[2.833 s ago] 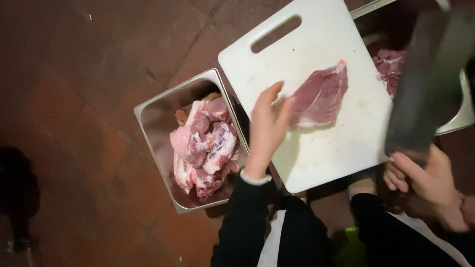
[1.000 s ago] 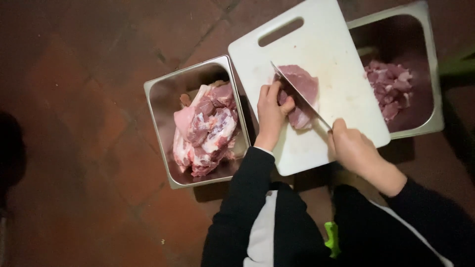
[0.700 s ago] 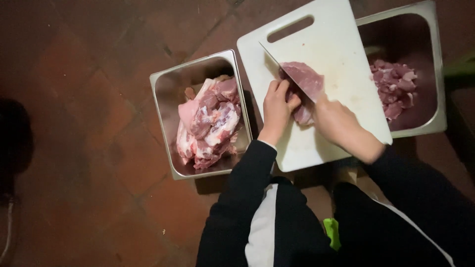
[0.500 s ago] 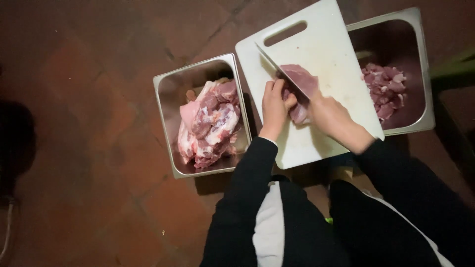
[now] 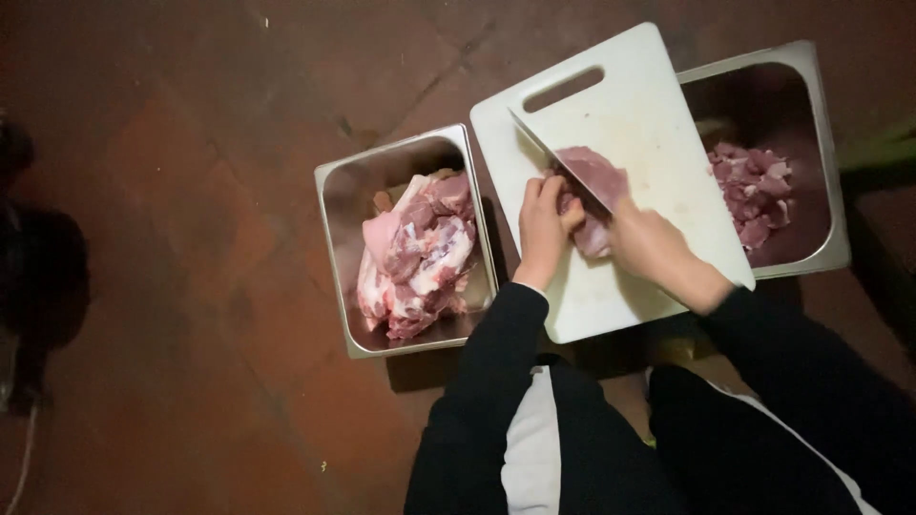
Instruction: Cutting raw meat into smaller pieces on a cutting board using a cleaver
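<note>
We're crouched over a white cutting board [image 5: 658, 114] that sits on the dark reddish tiled floor [image 5: 191, 191], looking straight down at it. Our left hand [image 5: 544, 229] is on the near left part of the board, fingers curled down and pressing on the slab of raw pink meat [image 5: 596, 176], so that grip is clenched on the meat rather than loose. Our right hand [image 5: 654, 250] is wrapped tight around the handle of a cleaver [image 5: 558, 167]; the handle itself is buried in the fist, so we can't really see it. The blade runs up and to the left from the hand, edge down across the meat, right beside the left fingertips.

The meat lies about mid-board, below the board's slot handle, partly covered by both hands.

On the left, just beside the board, a steel tray [image 5: 334, 248] is piled with big raw chunks [image 5: 415, 253], pink with white fat. On the right, another steel tray [image 5: 830, 153] pokes out from under the board's far edge and holds smaller cut pieces [image 5: 749, 191].

Both our sleeves are black, and our knees show at the bottom of the frame.
</note>
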